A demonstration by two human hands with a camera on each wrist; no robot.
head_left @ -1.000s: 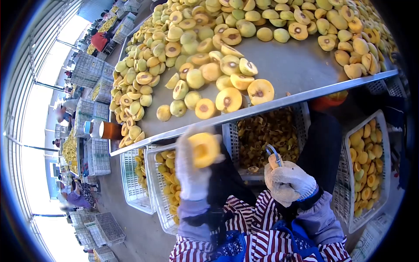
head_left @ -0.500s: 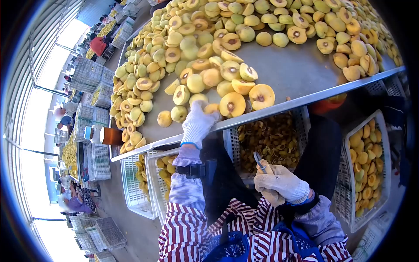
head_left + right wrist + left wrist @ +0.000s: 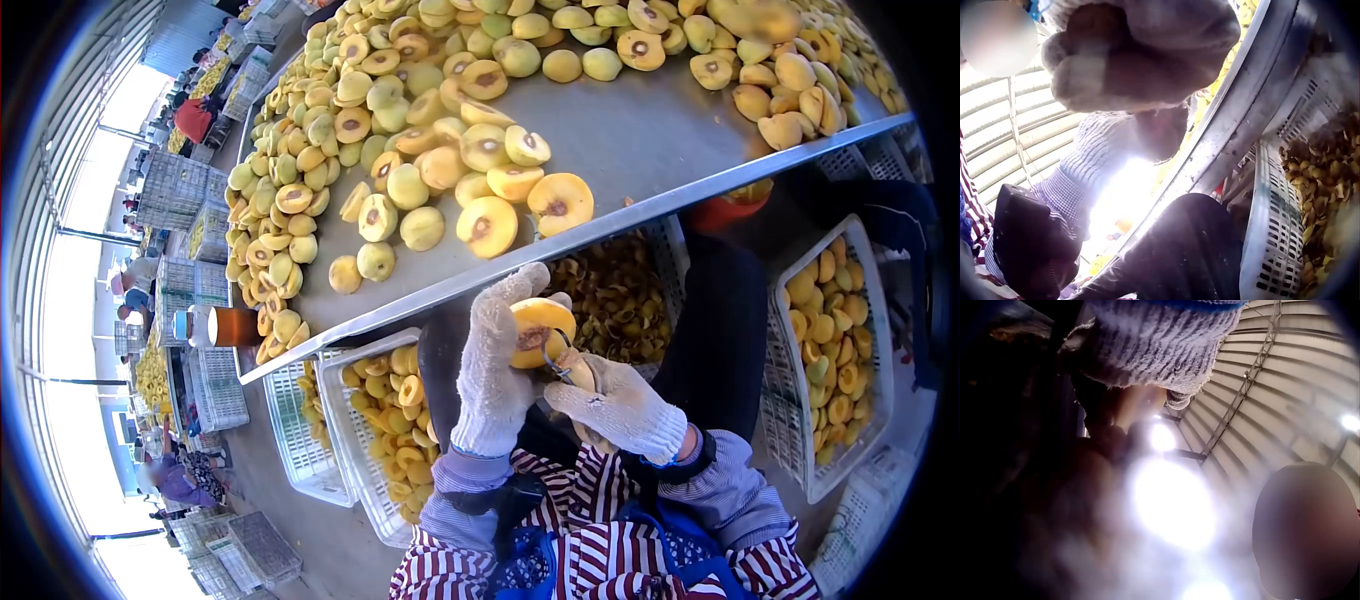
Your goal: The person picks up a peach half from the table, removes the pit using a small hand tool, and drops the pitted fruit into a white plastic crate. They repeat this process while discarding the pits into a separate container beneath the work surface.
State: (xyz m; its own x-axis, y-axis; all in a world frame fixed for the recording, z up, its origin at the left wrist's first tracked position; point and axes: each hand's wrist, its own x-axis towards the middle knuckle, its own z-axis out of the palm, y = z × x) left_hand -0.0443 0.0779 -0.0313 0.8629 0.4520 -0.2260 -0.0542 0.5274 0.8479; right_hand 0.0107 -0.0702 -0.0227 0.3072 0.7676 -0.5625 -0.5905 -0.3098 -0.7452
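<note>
My gloved left hand (image 3: 495, 365) holds up a yellow peach half (image 3: 540, 325), cut face showing, just in front of the table edge. The gloved right hand (image 3: 625, 405) grips a small pitting tool (image 3: 555, 362) with a curved metal loop, which overlaps the cut face near its brown centre. In the left wrist view, glare and a ribbed glove cuff (image 3: 1160, 347) hide the fruit. Curled glove fingers (image 3: 1122, 81) fill the top of the right wrist view, where the tool is hidden. Other peach halves (image 3: 487, 226) lie on the metal table (image 3: 640, 150), several with pits showing.
Below the table, between my knees, a crate (image 3: 1266, 231) holds brownish scraps. A white crate (image 3: 385, 515) of peach halves stands at left, another crate (image 3: 783, 420) at right. An orange-brown container (image 3: 232, 327) sits by the table's left corner. Other people and stacked crates (image 3: 180, 190) are farther left.
My left hand has reached onto the table, taken a peach half and drawn back with it to the right hand. The right hand has brought the tool up to the fruit.
</note>
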